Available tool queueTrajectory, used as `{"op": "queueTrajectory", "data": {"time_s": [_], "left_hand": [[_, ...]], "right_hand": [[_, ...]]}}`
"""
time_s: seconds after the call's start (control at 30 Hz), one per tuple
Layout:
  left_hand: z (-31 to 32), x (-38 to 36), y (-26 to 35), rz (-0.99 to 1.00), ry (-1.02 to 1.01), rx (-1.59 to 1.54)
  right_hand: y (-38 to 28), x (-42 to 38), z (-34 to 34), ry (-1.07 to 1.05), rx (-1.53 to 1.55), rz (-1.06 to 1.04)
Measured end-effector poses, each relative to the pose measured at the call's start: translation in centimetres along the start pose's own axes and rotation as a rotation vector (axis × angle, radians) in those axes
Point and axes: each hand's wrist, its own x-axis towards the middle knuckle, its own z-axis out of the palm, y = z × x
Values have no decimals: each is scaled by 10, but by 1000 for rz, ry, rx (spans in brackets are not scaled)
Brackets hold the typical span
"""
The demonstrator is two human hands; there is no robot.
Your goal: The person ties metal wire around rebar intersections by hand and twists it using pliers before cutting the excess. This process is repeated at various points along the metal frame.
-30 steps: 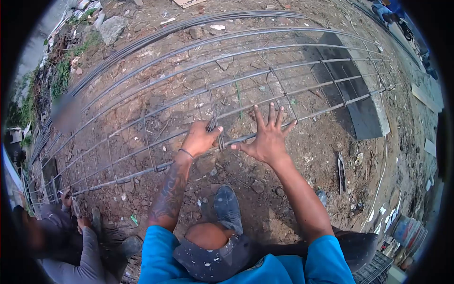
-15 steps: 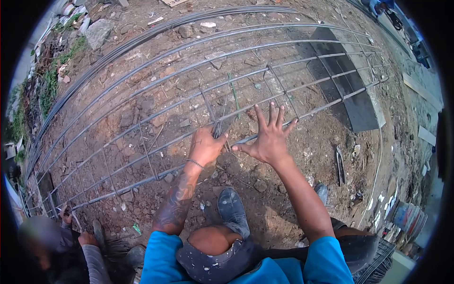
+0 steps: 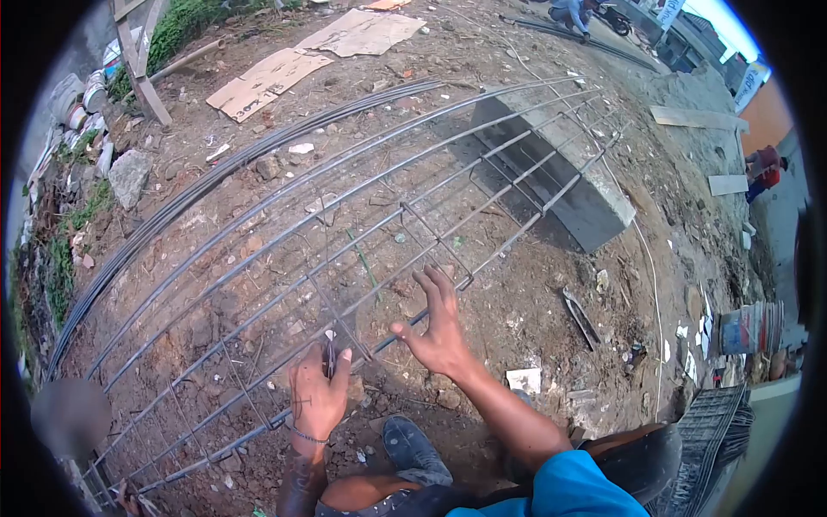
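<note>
An outdoor construction site is showing here: a long cage of grey steel reinforcing bars (image 3: 362, 224) is lying over bare, stony brown dirt (image 3: 534, 310), one end resting on a grey concrete block (image 3: 560, 177). Flattened brown cardboard sheets (image 3: 267, 82), pale timber planks (image 3: 698, 116) and stacked paint-stained buckets (image 3: 749, 327) are lying around.

- Dirt ground (image 3: 534, 310) (stony, uneven) carries everything.
- On it: rebar cage (image 3: 345, 233), concrete block (image 3: 560, 172), cardboard sheets (image 3: 267, 77), loose rebar bundle (image 3: 198, 194), planks (image 3: 698, 116).
</note>
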Motion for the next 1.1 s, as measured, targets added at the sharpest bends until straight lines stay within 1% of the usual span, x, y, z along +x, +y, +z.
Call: {"op": "queueTrajectory", "data": {"time_s": [0.03, 0.07, 0.1, 0.13, 0.2, 0.23, 0.33, 0.37, 0.4, 0.47, 0.5, 0.57, 0.6, 0.63, 0.67, 0.7, 0.73, 0.77, 0.83, 0.87, 0.9, 0.93, 0.97, 1.0, 1.03, 1.07, 1.1], "left_hand": [[3, -4, 16, -112, -122, -224], [17, -3, 23, -104, -122, -220], [30, -1, 25, 4, -188, -149], [38, -7, 24, 89, -263, -64], [55, -10, 32, 181, -246, -47], [65, -13, 29, 185, -260, -91], [78, -22, 39, 146, -274, 2], [83, -24, 34, 121, -283, -3], [86, -26, 35, 117, -282, -1], [90, -31, 37, 44, -303, 17], [93, -32, 38, 38, -302, 23], [96, -37, 40, 27, -395, 32], [99, -42, 39, -26, -361, 36], [102, -49, 37, 119, -324, 80], [101, -60, 31, 254, -304, 127], [98, -64, 19, 198, -281, 134], [94, -65, 6, 194, -259, 48], [86, -62, -4, 202, -237, -40], [51, -45, -8, 39, -52, -139], [38, -36, -13, 25, 97, -102], [27, -24, -18, 22, 244, -62], [20, -14, -18, 18, 242, -62], [12, -2, -18, 28, 205, 4], [8, 5, -17, 38, 165, 69], [10, 10, -18, 44, 164, 73], [15, 18, -19, 134, 125, 175], [20, 24, -20, 223, 83, 279]], "right_hand": [[-8, -6, -4, 22, 487, 43], [-17, -9, -9, 39, 974, 71], [-32, -11, -15, 110, 1272, 64], [-38, -17, -21, 97, 1303, 78], [-35, -10, -37, 157, 1535, 192], [-31, -9, -41, 228, 1492, 196], [-10, -9, -53, 199, 1419, 254], [-9, -9, -56, 253, 1425, 275], [-5, -9, -58, 249, 1427, 277], [2, -12, -60, 311, 1420, 267], [0, -11, -61, 350, 1418, 286], [7, -17, -59, 322, 1391, 330], [9, -21, -53, 283, 1360, 370], [12, -25, -44, 300, 1428, 399], [17, -40, -34, 214, 1445, 429], [25, -47, -24, 226, 1519, 501], [30, -53, -11, 251, 1583, 576], [34, -64, 8, 206, 1587, 586], [51, -103, 54, 110, 1345, 535], [61, -123, 77, 41, 1263, 549], [64, -136, 92, 31, 1176, 509], [56, -144, 96, 20, 1088, 476], [53, -144, 99, 19, 1091, 477], [43, -135, 94, -58, 1082, 511], [37, -124, 93, -130, 1073, 541], [33, -111, 95, -119, 1079, 538], [28, -99, 97, -158, 1097, 540]]}}
